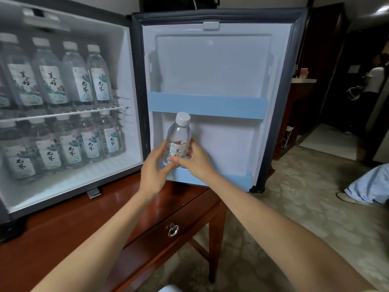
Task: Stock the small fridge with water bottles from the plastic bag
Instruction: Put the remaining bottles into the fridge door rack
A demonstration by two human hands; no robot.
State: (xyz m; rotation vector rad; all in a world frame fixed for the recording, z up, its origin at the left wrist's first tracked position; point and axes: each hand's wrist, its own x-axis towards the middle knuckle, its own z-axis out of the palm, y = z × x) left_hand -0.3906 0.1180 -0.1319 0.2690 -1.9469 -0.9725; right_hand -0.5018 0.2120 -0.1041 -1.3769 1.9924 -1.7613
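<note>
The small fridge point(134, 85) stands open on a wooden table, its door point(214, 66) swung out to the right. A clear water bottle point(179, 133) with a white cap stands upright in the door's lower blue rack point(231, 180), at its left end. My left hand point(154, 165) and my right hand point(196, 159) both grip the bottle's lower half. Inside the fridge, several bottles point(77, 74) line the upper wire shelf and several more bottles point(90, 142) fill the floor below. No plastic bag can be identified; only a pale object shows at the bottom edge.
The wooden table point(63, 232) has a drawer with a ring pull point(173, 230). Patterned floor lies to the right. A person's foot and pale trouser leg point(366, 190) rest at the right edge, and another person point(372, 85) stands in the dark doorway beyond.
</note>
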